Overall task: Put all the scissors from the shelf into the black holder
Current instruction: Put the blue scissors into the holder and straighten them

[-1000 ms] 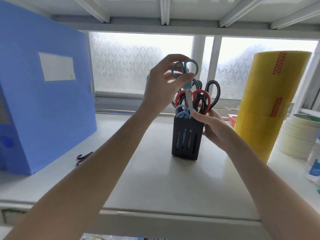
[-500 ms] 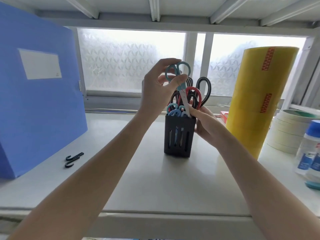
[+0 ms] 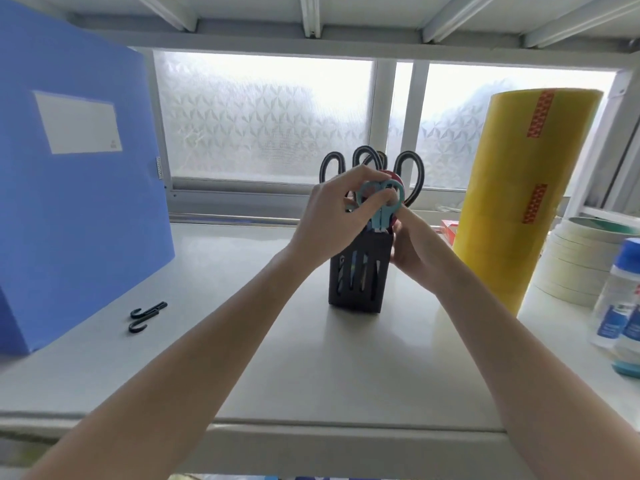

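Lowered by the left hand (image 3: pixel 332 216), teal scissors (image 3: pixel 381 202) enter the black holder (image 3: pixel 360 275).

No lettering can be read anywhere on the shelf. The white label (image 3: pixel 78 123) on the blue file box (image 3: pixel 79 188) is blank apart from a tiny mark in its lower right corner (too small to make out). A narrow vertical tag (image 3: pixel 158 168) on the box's edge is illegible. The red strips (image 3: pixel 540 114) on the yellow tape roll (image 3: pixel 519 202) and the blue-and-white bottle label (image 3: pixel 614 322) at right are blurred.
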